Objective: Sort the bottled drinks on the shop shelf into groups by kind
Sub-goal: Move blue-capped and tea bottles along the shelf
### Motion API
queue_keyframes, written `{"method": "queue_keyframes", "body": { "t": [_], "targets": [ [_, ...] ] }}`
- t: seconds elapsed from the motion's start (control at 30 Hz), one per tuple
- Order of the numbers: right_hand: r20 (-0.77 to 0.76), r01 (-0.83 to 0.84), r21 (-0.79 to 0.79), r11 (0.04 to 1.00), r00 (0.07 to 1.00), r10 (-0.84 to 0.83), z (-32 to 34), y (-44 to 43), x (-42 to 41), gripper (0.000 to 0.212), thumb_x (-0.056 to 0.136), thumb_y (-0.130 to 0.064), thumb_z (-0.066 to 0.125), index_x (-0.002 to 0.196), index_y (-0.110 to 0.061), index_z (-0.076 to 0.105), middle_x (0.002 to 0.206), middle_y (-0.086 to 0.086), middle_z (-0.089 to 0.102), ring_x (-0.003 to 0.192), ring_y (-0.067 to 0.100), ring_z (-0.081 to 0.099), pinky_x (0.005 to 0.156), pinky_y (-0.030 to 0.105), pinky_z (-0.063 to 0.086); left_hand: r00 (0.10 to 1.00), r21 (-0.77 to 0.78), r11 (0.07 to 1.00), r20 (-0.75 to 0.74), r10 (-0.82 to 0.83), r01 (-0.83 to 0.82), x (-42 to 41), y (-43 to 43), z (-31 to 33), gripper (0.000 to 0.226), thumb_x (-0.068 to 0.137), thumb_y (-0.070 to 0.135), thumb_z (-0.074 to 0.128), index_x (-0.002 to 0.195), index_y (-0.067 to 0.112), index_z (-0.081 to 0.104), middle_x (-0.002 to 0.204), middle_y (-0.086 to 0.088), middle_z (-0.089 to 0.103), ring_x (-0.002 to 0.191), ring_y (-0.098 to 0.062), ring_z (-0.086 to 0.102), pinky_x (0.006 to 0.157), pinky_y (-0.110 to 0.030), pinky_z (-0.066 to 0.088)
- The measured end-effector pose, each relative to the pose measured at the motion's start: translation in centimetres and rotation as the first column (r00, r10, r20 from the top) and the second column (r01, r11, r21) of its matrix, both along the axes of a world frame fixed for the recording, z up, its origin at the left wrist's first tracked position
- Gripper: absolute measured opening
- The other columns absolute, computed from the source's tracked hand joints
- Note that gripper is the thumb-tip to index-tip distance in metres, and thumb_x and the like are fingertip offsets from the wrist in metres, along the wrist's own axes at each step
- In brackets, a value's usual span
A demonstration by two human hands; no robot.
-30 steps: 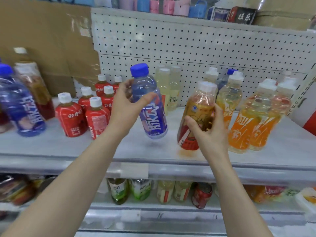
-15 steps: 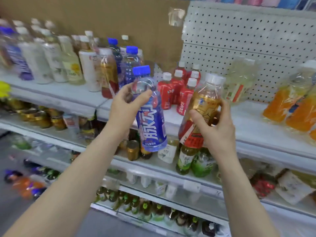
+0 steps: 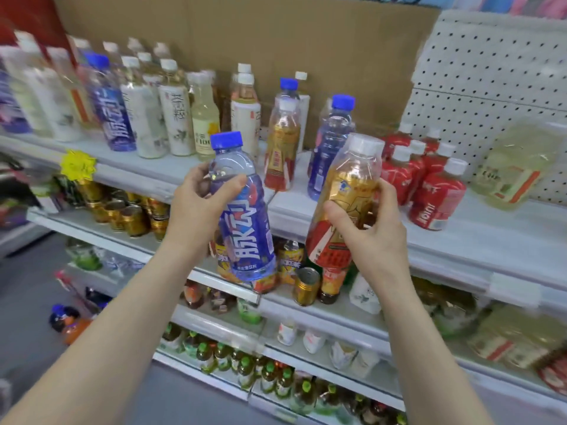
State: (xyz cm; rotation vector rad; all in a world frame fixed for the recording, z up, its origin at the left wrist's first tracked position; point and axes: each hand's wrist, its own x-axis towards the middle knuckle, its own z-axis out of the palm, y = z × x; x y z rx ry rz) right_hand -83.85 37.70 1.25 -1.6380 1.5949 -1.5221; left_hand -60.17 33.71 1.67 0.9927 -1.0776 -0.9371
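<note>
Grips in the left hand (image 3: 196, 210) a blue-capped bottle (image 3: 245, 234) with a blue label, fingers (image 3: 198, 174) and thumb wrapped round its shoulder; holds it tilted in the air before the top shelf (image 3: 491, 231), clear of it. Grasps in the right hand (image 3: 372, 237) an amber drink bottle (image 3: 349, 185) with a white cap, likewise lifted, just beside the blue one. Behind, on the shelf: a matching blue bottle (image 3: 333, 142) and a matching amber one (image 3: 282, 148) side by side, red bottles (image 3: 435, 191) to the right, white-labelled bottles (image 3: 147, 118) to the left
</note>
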Motion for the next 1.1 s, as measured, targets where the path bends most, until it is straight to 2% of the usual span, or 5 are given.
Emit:
{"method": "queue_keyframes", "body": {
  "t": [0.2,0.53,0.67,0.8,1.1],
  "targets": [
    [0.015,-0.077,-0.05,0.996,0.997,0.078,0.5,-7.0,7.1,0.067,0.079,-0.052,0.076,0.135,-0.039,0.043,0.115,-0.022,0.064,0.103,-0.006,0.062,0.092,0.031,0.054,0.999,-0.022,0.999,0.038,0.032,-0.031,6.4,-5.2,0.9,0.072,0.07,0.038,0.079,0.133,0.013,0.054,0.112,-0.006,0.072,0.091,-0.016,0.073,0.071,-0.027,0.057],
    [-0.036,-0.159,-0.062,0.985,0.987,0.157,2.0,-15.5,19.0,0.064,0.081,-0.044,0.078,0.134,-0.037,0.045,0.106,-0.03,0.065,0.095,-0.016,0.06,0.076,0.003,0.044,0.99,-0.065,0.989,0.037,0.134,-0.132,18.1,-13.7,2.5,0.058,0.078,0.033,0.075,0.131,0.017,0.056,0.106,0.003,0.07,0.087,-0.006,0.071,0.065,-0.02,0.053],
    [-0.031,-0.08,-0.076,0.994,0.996,0.078,2.0,-17.7,23.9,0.07,0.079,-0.049,0.077,0.139,-0.034,0.044,0.117,-0.016,0.067,0.103,-0.004,0.064,0.088,0.021,0.05,0.992,-0.101,0.99,0.071,0.102,-0.094,23.5,-17.3,2.3,0.049,0.077,0.033,0.082,0.119,0.026,0.06,0.104,0.007,0.072,0.094,-0.01,0.07,0.078,-0.029,0.055],
    [0.015,0.018,-0.082,0.996,1.0,-0.017,2.4,-19.0,28.7,0.078,0.077,-0.051,0.078,0.143,-0.034,0.04,0.117,-0.02,0.064,0.104,-0.004,0.063,0.094,0.027,0.052,0.99,-0.123,0.99,0.111,0.087,-0.073,28.9,-20.3,2.5,0.075,0.062,0.053,0.08,0.126,0.023,0.057,0.115,0.002,0.071,0.102,-0.013,0.069,0.086,-0.033,0.055],
    [0.038,0.19,-0.079,0.979,0.982,-0.187,2.6,-19.6,34.5,0.076,0.078,-0.056,0.078,0.14,-0.033,0.042,0.12,-0.011,0.066,0.106,0.004,0.066,0.094,0.041,0.057,0.975,-0.2,0.979,0.221,0.022,0.023,31.4,-25.6,4.2,0.06,0.064,0.05,0.08,0.115,0.036,0.053,0.111,0.009,0.07,0.099,-0.007,0.068,0.09,-0.034,0.055]
  ]
}}
